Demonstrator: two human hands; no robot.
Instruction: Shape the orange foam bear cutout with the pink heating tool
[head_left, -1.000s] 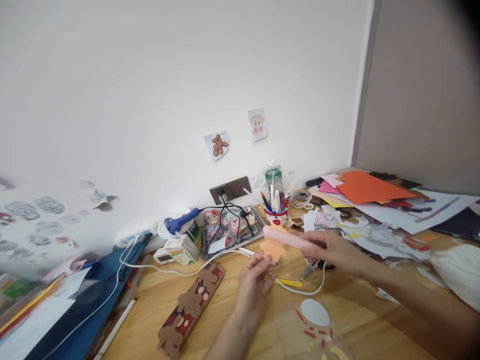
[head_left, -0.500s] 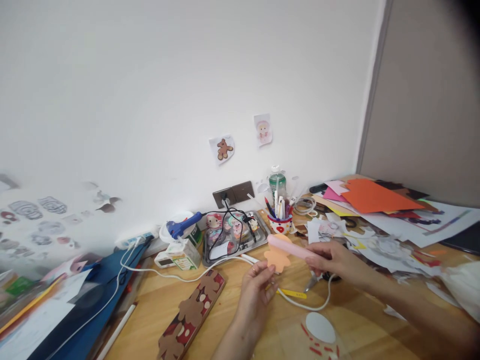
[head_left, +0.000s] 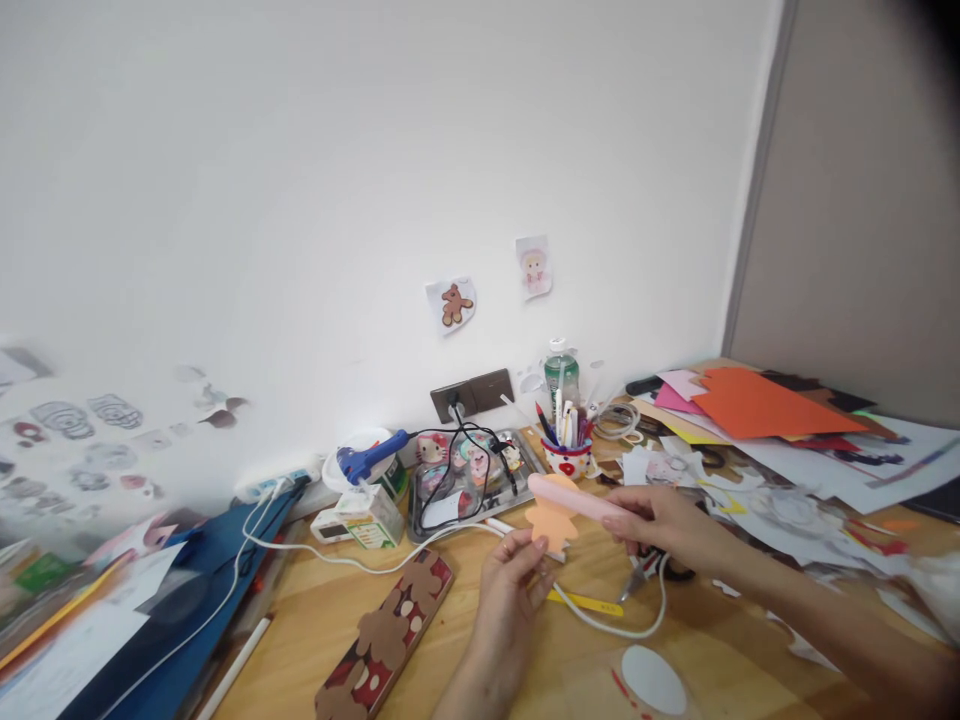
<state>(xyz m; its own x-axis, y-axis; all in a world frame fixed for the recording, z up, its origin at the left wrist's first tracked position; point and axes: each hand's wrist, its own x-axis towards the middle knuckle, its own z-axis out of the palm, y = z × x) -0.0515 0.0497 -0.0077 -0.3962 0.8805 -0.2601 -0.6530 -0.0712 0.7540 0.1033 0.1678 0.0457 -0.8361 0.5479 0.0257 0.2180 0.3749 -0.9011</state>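
My left hand (head_left: pixel 514 580) pinches the lower edge of a peach-orange scalloped cutout (head_left: pixel 551 528), which looks like thin foam or paper. In my right hand (head_left: pixel 646 520) is a pink wand-shaped tool (head_left: pixel 574 497), gripped near its right end. The wand lies across the upper part of the cutout, in front of it; whether they touch I cannot tell. A white cord (head_left: pixel 615 632) loops on the table below both hands and rises towards the right hand. Beneath them lie a yellow strip-shaped tool (head_left: pixel 589 602) and a grey metal-tipped one (head_left: pixel 636 578).
A brown bear-shaped decorated case (head_left: pixel 386 635) lies at left front. Behind are a blue glue gun (head_left: pixel 371 456), a metal tray (head_left: pixel 480 480) with cables and a pen cup (head_left: pixel 568 457). Paper scraps (head_left: pixel 780 510) and coloured sheets (head_left: pixel 772 405) crowd the right. A white oval (head_left: pixel 654 680) is in front.
The view has tilted slightly, so the scene sits a little lower and to the right. Both hands keep hold of the cutout and the pink wand, which have shifted slightly left against the background.
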